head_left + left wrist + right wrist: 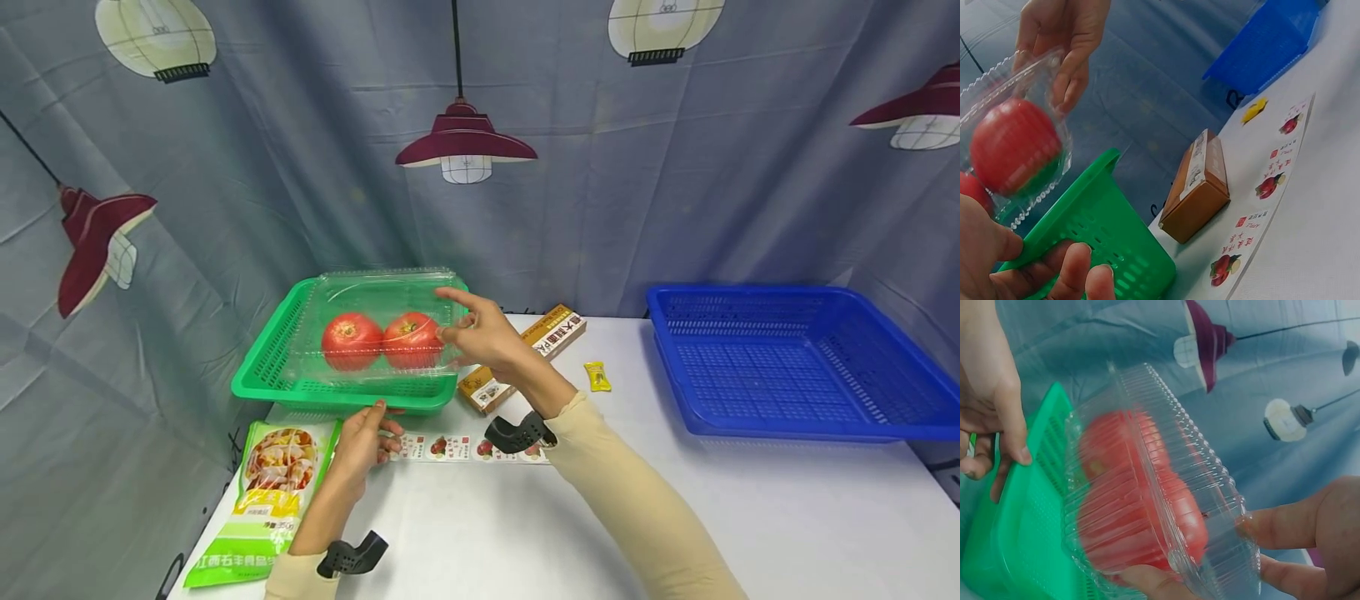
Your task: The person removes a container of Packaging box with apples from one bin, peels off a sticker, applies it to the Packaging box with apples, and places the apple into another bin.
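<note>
A clear plastic clamshell box [390,292] with two red tomatoes [352,340] inside is over the green basket [255,385]. My right hand [483,333] holds the box by its right end, thumb and fingers spread around it in the right wrist view. The left hand [362,446] grips the basket's front rim, thumb on the rim and fingers below it. Through the plastic, the tomatoes [1141,512] sit side by side. From the left wrist view, the box [1063,134] is tilted above the basket wall [1116,231].
A brown carton [483,392] lies right of the basket, near a small yellow packet [597,376]. A strip of printed labels [450,447] runs along the table [480,508] in front. At left lies a green food bag [273,500]; a blue basket [750,425] stands at right.
</note>
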Tool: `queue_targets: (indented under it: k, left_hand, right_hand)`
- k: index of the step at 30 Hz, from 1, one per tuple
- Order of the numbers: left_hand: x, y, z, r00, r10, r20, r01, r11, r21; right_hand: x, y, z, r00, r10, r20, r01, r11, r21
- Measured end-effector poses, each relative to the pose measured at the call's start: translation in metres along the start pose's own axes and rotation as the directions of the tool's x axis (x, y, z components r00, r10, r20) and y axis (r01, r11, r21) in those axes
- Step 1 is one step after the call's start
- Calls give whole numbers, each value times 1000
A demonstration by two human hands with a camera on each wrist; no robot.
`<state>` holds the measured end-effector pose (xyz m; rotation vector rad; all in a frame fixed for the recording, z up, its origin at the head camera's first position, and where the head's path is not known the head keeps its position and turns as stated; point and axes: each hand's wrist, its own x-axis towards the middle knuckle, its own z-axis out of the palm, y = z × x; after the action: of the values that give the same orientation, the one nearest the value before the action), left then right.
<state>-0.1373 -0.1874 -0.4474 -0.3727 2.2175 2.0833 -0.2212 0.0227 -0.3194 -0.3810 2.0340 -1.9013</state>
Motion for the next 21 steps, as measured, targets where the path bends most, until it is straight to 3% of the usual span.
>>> queue_targets:
  k: [11, 21]
  left_hand:
    - [2, 2, 4, 1000, 8, 18, -8, 1000, 4]
    - [0, 0, 3, 1000, 25, 0, -25, 1000, 19]
  right_hand:
    - [-23, -1, -17, 999, -18, -29, 18, 1000, -10]
    - [-52, 3, -36, 995, -87, -39, 85, 995, -57]
